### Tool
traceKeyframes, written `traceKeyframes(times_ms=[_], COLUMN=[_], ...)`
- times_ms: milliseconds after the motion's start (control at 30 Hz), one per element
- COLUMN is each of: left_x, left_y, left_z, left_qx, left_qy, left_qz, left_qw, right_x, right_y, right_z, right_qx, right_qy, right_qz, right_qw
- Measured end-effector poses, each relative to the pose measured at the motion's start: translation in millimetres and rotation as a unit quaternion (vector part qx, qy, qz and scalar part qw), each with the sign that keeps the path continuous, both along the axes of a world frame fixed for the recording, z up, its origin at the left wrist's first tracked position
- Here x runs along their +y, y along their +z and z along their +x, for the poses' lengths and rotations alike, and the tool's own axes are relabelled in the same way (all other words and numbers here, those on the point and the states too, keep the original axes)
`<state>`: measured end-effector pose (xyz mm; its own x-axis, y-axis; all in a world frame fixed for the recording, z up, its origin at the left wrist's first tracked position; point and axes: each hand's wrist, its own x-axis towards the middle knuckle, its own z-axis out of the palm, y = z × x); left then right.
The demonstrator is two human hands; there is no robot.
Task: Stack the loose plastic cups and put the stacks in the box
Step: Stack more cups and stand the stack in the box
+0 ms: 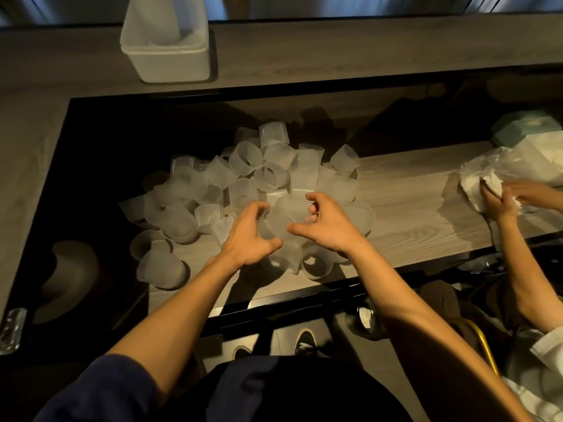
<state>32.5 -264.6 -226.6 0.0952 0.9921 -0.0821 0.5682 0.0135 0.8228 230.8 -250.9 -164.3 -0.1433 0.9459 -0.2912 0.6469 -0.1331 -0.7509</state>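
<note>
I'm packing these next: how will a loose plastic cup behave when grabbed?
Likely light and squashy: the cups look thin, translucent and ribbed. Ones lying on their sides may roll. Pulling one out of the pile probably shifts its neighbours.

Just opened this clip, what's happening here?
A person works at a pile of loose plastic cups on a wooden table. Their left hand and right hand both curl round a cup at the pile's near side. The white box on the ledge behind holds what looks like one stack. A second person's hands at the right handle crumpled plastic wrapping.
</note>
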Motion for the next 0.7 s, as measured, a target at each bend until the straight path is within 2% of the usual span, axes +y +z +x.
traceKeyframes(times_ms=[100,333,567,700], left_x=[-4.2,-18.5,-31.0,-41.8], left_y=[3.6,6.4,-1.3,-13.0], left_z=[-2.4,-14.6,-25.2,-35.6], left_qx=[-0.006,-0.044,-0.050,-0.020], left_qy=[-0.012,0.032,0.050,0.083], left_qz=[-0.003,-0.004,-0.018,-0.057], left_qw=[1.000,0.998,0.997,0.995], right_x=[1.5,2.1,1.8,-0.1], right_y=[2.2,-1.3,-14.4,-31.8], right_z=[-10.9,-27.1,-25.3,-14.4], right_qx=[-0.008,-0.047,-0.109,-0.180], right_qy=[0.016,0.074,0.220,0.217], right_qz=[0.027,0.038,-0.017,0.036], right_qw=[0.999,0.995,0.969,0.959])
